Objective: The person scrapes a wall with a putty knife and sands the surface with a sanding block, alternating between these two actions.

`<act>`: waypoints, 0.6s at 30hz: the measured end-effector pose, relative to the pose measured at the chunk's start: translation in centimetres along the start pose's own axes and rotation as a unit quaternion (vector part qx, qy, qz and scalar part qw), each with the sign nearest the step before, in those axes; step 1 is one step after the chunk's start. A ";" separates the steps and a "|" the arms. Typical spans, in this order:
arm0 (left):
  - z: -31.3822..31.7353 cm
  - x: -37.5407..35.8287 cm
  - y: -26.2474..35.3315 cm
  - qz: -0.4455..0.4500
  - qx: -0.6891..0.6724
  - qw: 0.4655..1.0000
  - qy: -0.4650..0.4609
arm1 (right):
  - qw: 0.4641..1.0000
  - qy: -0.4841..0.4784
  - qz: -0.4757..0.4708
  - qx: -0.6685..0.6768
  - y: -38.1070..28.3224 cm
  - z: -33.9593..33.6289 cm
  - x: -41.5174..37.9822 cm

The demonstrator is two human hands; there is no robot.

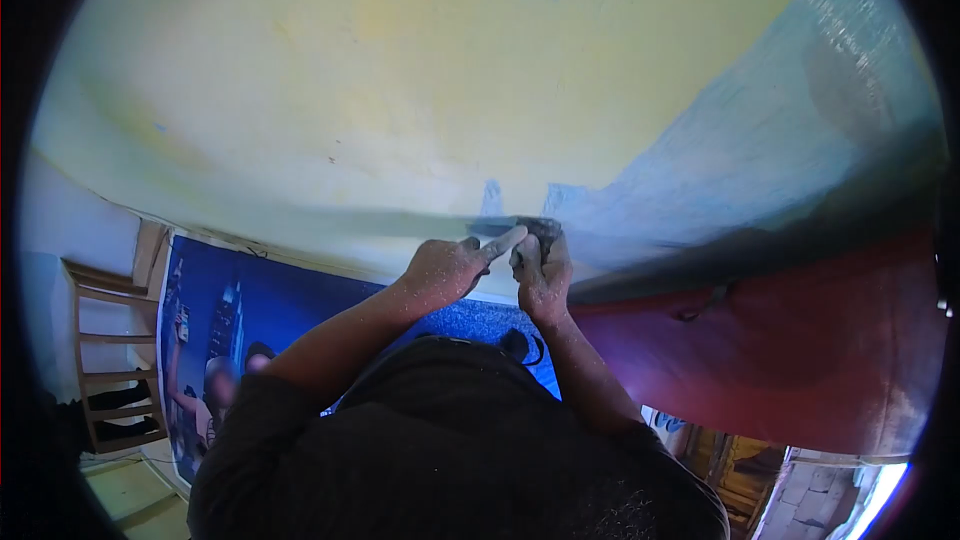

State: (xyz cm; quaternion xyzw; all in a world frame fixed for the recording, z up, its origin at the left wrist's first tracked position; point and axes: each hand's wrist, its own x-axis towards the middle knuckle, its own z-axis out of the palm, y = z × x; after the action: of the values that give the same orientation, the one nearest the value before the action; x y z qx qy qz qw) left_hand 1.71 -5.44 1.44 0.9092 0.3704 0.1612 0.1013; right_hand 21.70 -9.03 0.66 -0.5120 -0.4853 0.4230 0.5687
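Both hands are pressing against the yellow wall (400,70), close together, just where the yellow is meeting a patch of blue paint (760,150). The left hand (445,268) is stretching its forefinger along a dark scraping tool (530,228), its grip closed on the tool's near end. The right hand (542,275) is touching the same tool from the right, fingers curled on it. A wooden ladder (105,360) is standing far left, beside a blue poster (250,310).
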 end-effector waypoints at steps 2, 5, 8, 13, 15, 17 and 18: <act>0.2 -0.1 0.3 -0.008 -0.036 0.999 0.039 | 0.999 -0.004 -0.047 -0.017 -0.8 -0.1 -0.2; -0.3 0.1 -0.1 0.003 -0.012 1.000 0.005 | 0.997 -0.006 -0.054 -0.056 -0.9 -0.7 0.3; 0.7 0.4 -1.2 -0.001 0.006 1.000 0.000 | 0.989 0.000 -0.011 -0.147 -0.8 -2.0 -0.2; 0.7 0.1 0.3 -0.020 -0.048 0.999 -0.005 | 0.973 -0.004 -0.039 -0.229 -2.5 -2.3 0.0; 0.7 0.0 0.2 -0.012 -0.042 0.999 -0.009 | 0.964 -0.014 -0.010 -0.265 -3.9 -2.6 0.1; 1.5 0.2 -0.1 -0.020 -0.044 0.999 -0.014 | 0.956 -0.021 0.009 -0.293 -4.5 -2.5 0.5; 1.6 0.2 0.2 -0.022 -0.047 0.998 -0.020 | 0.952 -0.021 0.018 -0.303 -4.5 -2.4 0.4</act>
State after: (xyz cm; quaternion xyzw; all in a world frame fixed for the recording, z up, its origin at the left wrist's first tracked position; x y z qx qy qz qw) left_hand 2.59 -5.57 0.06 0.8981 0.3801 0.1582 0.1546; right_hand 24.10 -9.61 5.18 -0.6600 -0.5933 0.2770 0.3683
